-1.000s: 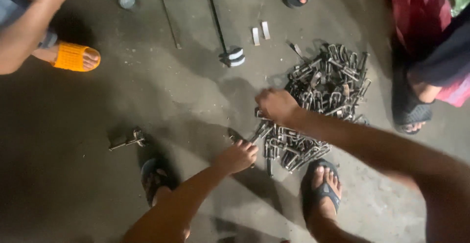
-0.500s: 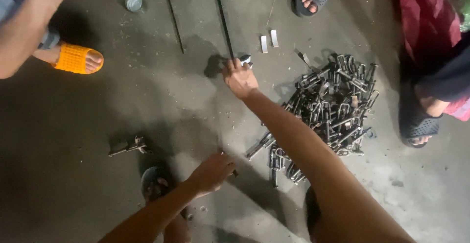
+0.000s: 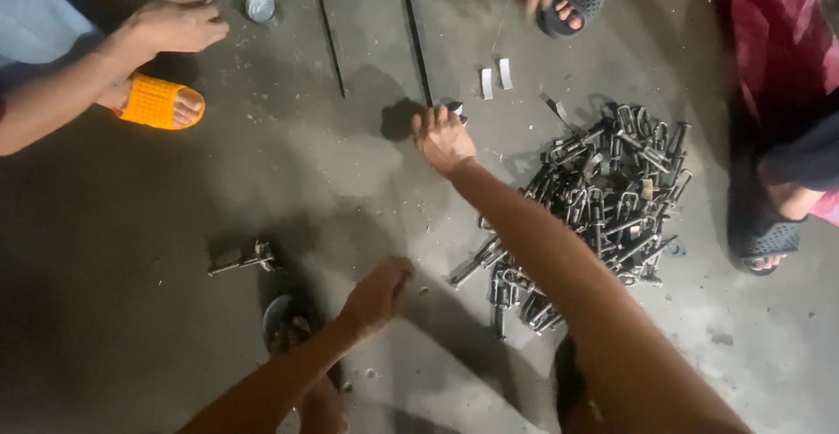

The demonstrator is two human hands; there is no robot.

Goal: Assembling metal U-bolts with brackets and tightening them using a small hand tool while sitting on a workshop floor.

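Reaching to upper centre, your right hand (image 3: 442, 137) closes its fingers over a small dark metal fitting (image 3: 455, 110) at the thin steel rod's (image 3: 413, 27) end, left hand (image 3: 376, 294) loosely curled, holding nothing, beside the heaped grey metal clamps (image 3: 603, 198) at right; securing it likely follows.

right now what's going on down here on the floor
A person crouched on the concrete floor reaches the right hand out to a small dark metal part at the end of a thin rod. The left hand hovers low near their sandal. A pile of metal clamps lies beside the right arm. Other people sit around.
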